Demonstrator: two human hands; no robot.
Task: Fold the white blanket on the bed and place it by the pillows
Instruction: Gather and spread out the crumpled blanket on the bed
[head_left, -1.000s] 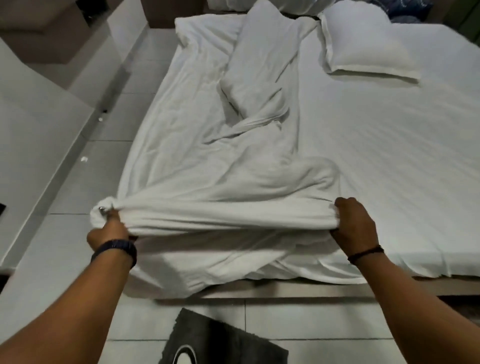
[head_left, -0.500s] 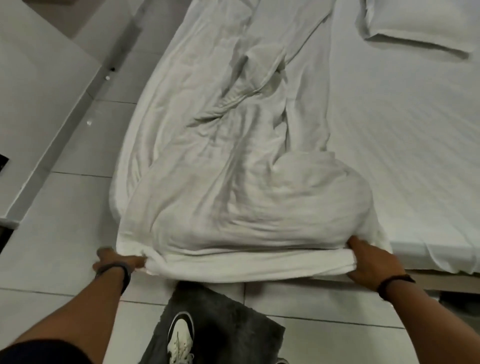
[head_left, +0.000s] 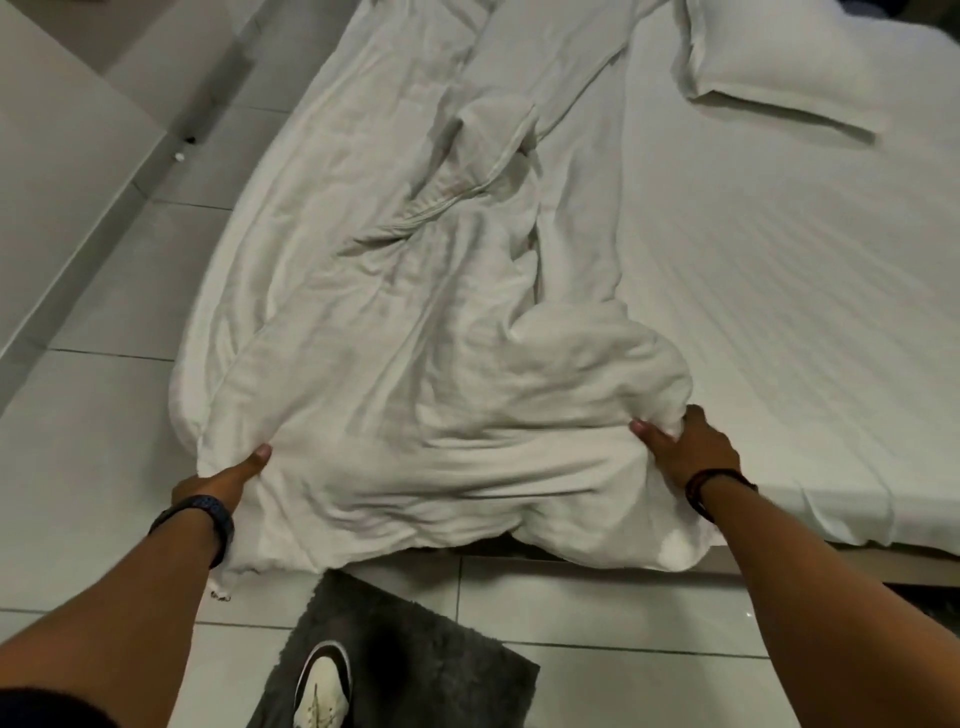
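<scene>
The white blanket (head_left: 415, 322) lies crumpled in a long strip down the left half of the bed (head_left: 779, 270), its near end hanging over the foot edge toward the floor. My left hand (head_left: 223, 478) grips the blanket's near left edge, thumb on top and fingers hidden under the cloth. At the near right, my right hand (head_left: 685, 447) grips a bunched fold of the blanket. A white pillow (head_left: 779, 67) lies at the far right of the bed; the blanket runs on past the top of the view.
A dark grey mat (head_left: 441, 660) lies on the tiled floor (head_left: 104, 441) at the foot of the bed, with my white shoe (head_left: 319, 696) on it. A grey wall or panel (head_left: 57, 171) runs along the left, beyond a strip of floor.
Both hands pulled the blanket's near end back toward the foot of the bed and down, then took new grips further up on the cloth. The near edge now hangs loose over the foot.
</scene>
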